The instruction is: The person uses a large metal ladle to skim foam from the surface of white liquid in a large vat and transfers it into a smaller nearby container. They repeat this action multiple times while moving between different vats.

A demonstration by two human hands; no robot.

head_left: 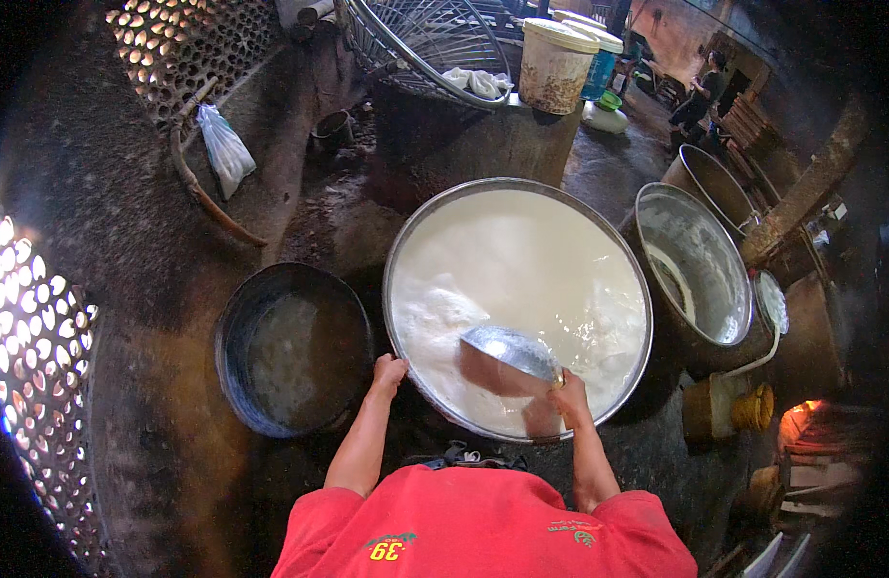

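A wide round metal vat (403,205) of creamy white liquid stands in front of me, foam lying on its left and right near sides. My left hand (390,373) is closed on the vat's near left rim. With my right hand (568,398) I grip the handle of a shiny metal scoop (512,351) at the near side. The scoop is tilted over the liquid, with a dark shadow or reflection below it. Whether its lower edge touches the liquid I cannot tell.
Left of the vat sits a dark round basin (229,380) with cloudy liquid. Metal pots (690,207) stand at the right, near a long-handled dipper (772,301) and a fire (801,416). Behind are lidded buckets (557,67) and a wire-spoked rim (406,58). Far right is another person (700,96).
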